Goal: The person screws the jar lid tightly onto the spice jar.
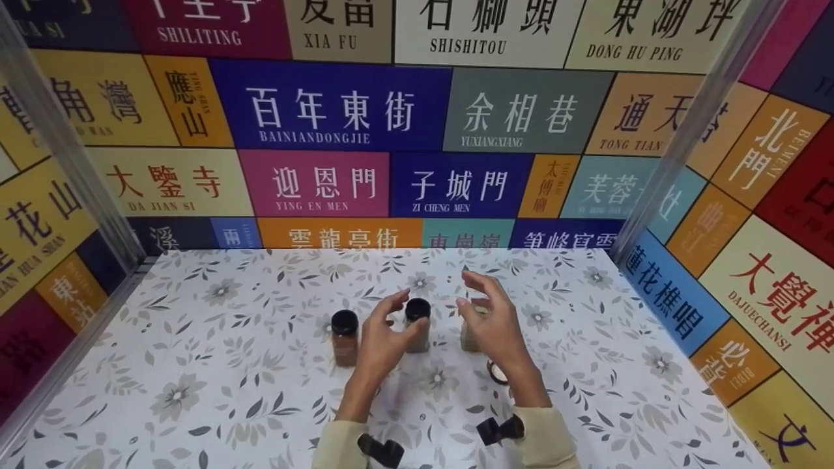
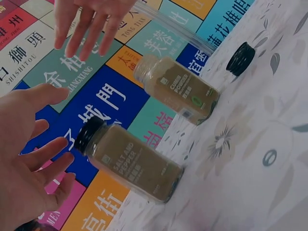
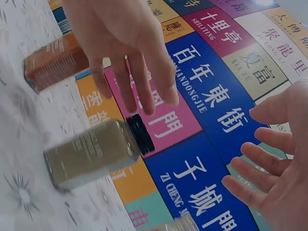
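My left hand [image 1: 383,339] is held with relaxed fingers beside a black-capped jar of salt and pepper [image 2: 137,166], its fingertips close to the cap. Nothing is gripped in it. My right hand [image 1: 500,329] hovers with loosely bent fingers over the jar of cumin powder [image 2: 180,91], also holding nothing. That cumin jar stands uncapped, its clear threaded neck showing in the left wrist view. Its mouth is hidden behind the right hand in the head view. A loose black cap [image 2: 240,58] lies on the table near the right wrist.
Left of the left hand stands a third jar [image 1: 345,345] with reddish-brown powder and a black cap. A floral-patterned cloth [image 1: 260,391] covers the table. Colourful sign-printed panels [image 1: 332,107] rise behind it and at both sides, with metal posts [image 1: 690,117] at the corners.
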{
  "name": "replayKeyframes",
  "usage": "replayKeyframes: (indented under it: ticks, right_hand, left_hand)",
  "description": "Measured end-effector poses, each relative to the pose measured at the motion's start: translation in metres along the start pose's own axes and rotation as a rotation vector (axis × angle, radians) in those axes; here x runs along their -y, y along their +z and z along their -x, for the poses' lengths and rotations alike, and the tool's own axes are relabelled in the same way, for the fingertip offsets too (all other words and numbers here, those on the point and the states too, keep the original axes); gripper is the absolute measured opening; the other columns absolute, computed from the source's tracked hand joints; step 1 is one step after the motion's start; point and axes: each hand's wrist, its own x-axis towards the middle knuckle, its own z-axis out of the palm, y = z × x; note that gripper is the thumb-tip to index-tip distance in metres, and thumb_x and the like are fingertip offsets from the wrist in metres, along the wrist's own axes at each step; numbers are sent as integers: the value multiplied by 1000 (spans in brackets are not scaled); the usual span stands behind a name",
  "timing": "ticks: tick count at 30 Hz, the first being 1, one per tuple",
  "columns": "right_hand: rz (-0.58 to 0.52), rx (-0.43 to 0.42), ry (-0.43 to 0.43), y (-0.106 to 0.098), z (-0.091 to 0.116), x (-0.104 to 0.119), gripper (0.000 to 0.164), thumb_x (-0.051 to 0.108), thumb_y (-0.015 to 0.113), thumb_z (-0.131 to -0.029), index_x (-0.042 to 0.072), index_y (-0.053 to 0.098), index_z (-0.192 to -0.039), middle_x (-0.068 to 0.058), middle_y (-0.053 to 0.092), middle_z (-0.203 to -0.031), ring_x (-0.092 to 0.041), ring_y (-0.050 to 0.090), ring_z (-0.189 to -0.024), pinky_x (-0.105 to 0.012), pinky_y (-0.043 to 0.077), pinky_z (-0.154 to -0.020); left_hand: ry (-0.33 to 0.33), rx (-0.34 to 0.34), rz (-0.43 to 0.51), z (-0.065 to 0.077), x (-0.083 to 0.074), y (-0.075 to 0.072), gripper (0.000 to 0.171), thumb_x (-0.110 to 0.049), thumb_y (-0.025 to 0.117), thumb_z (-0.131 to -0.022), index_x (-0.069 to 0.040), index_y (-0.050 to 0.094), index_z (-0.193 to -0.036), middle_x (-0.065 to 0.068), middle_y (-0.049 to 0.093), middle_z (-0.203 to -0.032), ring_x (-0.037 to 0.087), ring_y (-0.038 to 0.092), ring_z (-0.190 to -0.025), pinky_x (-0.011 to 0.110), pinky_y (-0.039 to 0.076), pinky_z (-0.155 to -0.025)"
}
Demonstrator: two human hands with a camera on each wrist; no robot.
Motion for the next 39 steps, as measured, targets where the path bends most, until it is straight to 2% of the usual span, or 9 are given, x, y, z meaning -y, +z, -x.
replayKeyframes:
  ticks: [5, 10, 14, 17, 21, 25, 29, 33, 39]
  right_hand:
    - [60, 49, -12, -16, 3, -1, 45, 11, 66, -96, 14, 56, -140, -8, 57, -139, -24, 53, -133, -50, 50, -106]
    - [152, 124, -34, -30, 5, -3, 48, 9, 70, -93, 15, 58, -139, -7, 56, -140, -28, 52, -134, -54, 48, -108]
    - [194, 124, -45, -41, 7, -8, 48, 6, 72, -90, 15, 61, -136, -8, 57, -138, -30, 54, -132, -57, 47, -107]
    - [212, 103, -48, -48, 9, -14, 44, 5, 73, -89, 12, 63, -131, -8, 59, -136, -29, 55, -129, -56, 48, -107]
    - [251, 91, -37, -54, 15, -27, 39, 3, 74, -87, 8, 64, -125, -8, 61, -130, -28, 58, -125, -54, 50, -103]
    - [291, 92, -10, -56, 21, -39, 38, 2, 74, -87, 7, 63, -124, -8, 61, -127, -31, 58, -123, -54, 51, -100]
    - [290, 92, 38, -56, 24, -48, 37, 3, 72, -89, 6, 62, -124, -8, 60, -126, -31, 58, -122, -52, 52, -98]
    - [282, 91, 103, -54, 27, -56, 33, 6, 72, -90, 5, 59, -121, -9, 60, -121, -30, 60, -116, -44, 54, -94]
    - [339, 113, 184, -54, 34, -69, 33, 10, 72, -91, 1, 56, -119, -13, 59, -113, -30, 59, -107, -45, 53, -89]
  left_hand:
    - [39, -8, -10, 5, -5, 6, 50, -20, 81, -84, -9, 65, -130, 11, 70, -123, 26, 66, -112, 43, 56, -87]
    - [63, 8, -8, 11, -9, 15, 46, -18, 78, -86, -11, 65, -129, 10, 69, -122, 22, 65, -114, 43, 58, -92]
    - [120, 33, 12, 12, -9, 26, 43, -13, 77, -86, -9, 65, -127, 11, 70, -120, 24, 67, -111, 38, 61, -89]
    - [132, 90, 56, 12, -6, 37, 42, -7, 75, -87, -6, 64, -127, 14, 69, -120, 28, 68, -111, 34, 63, -84]
    - [81, 180, 96, 13, 0, 51, 45, -3, 73, -88, -5, 62, -131, 20, 66, -126, 35, 67, -115, 35, 63, -86]
    - [23, 227, 88, 13, 8, 62, 54, -4, 73, -86, -2, 56, -137, 26, 61, -134, 43, 63, -120, 44, 61, -91]
    - [-8, 251, 49, 10, 14, 73, 70, -5, 76, -84, 1, 45, -146, 30, 54, -142, 47, 58, -125, 51, 54, -103]
    - [-35, 262, -39, 8, 20, 85, 85, -9, 79, -82, 1, 34, -153, 28, 47, -150, 44, 53, -133, 49, 45, -114]
    - [-53, 271, -79, 7, 24, 99, 91, -14, 82, -81, -3, 31, -156, 23, 43, -154, 39, 44, -142, 50, 38, -119]
